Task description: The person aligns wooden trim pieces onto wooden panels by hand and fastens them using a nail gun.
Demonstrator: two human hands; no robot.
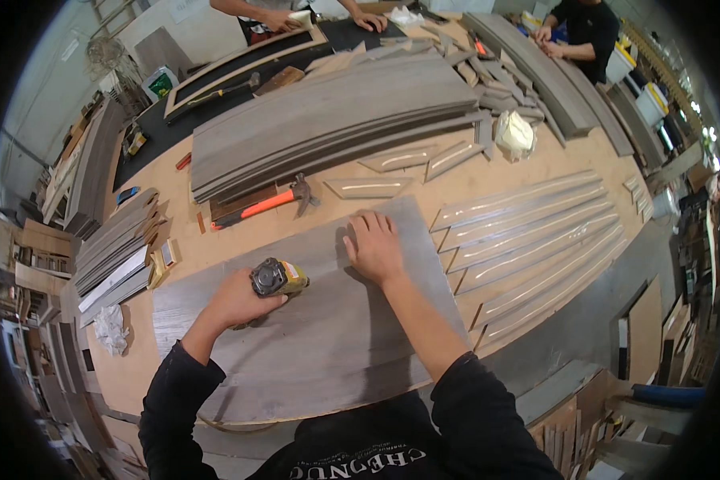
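Head view: left hand (236,300) wrapped around a yellow-and-black tool (278,278), pressed onto a wide grey woodgrain panel (312,352) lying on the plywood bench (552,156). Right hand (374,246) flat, fingers spread on the panel's far edge. Beyond, an orange-handled hammer (268,202) beside stacked grey planks (336,120).

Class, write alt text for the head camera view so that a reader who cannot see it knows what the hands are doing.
A person's left hand holds a yellow-and-black power tool on a grey wood-grain panel while the right hand lies flat on it. An orange-handled hammer and stacked grey boards lie beyond, with rows of mitred grey strips to the right.
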